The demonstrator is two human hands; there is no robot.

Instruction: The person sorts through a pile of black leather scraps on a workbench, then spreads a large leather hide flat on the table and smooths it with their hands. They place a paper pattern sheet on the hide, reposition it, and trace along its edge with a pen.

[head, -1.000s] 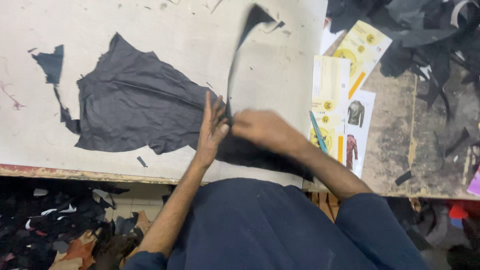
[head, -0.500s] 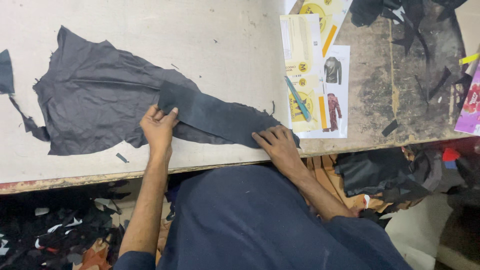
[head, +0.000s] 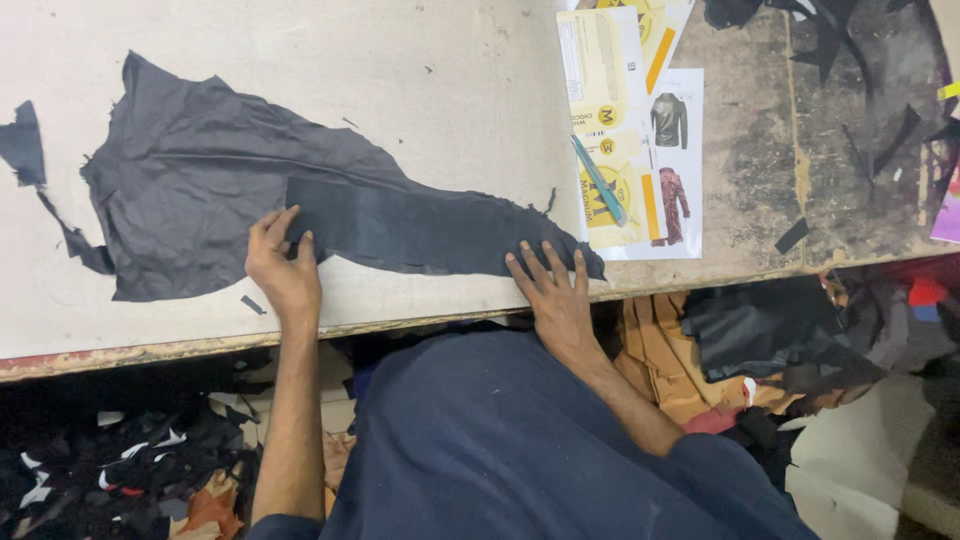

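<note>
We keep the dark strip (head: pixel 420 230) flat across the hide (head: pixel 200 210) on the worktop (head: pixel 450 90); left hand (head: pixel 283 265) pins its end, fingers curled; right hand (head: pixel 555 290) lies open, spread; press evenly, smoothing outward.

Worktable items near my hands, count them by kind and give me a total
Dark leather pieces: 3, the large hide, the long strip under the left hand and right hand, and a small scrap
Printed paper sheets: 2, yellow and jacket pictures
Teal pen: 1
Total: 6
</note>
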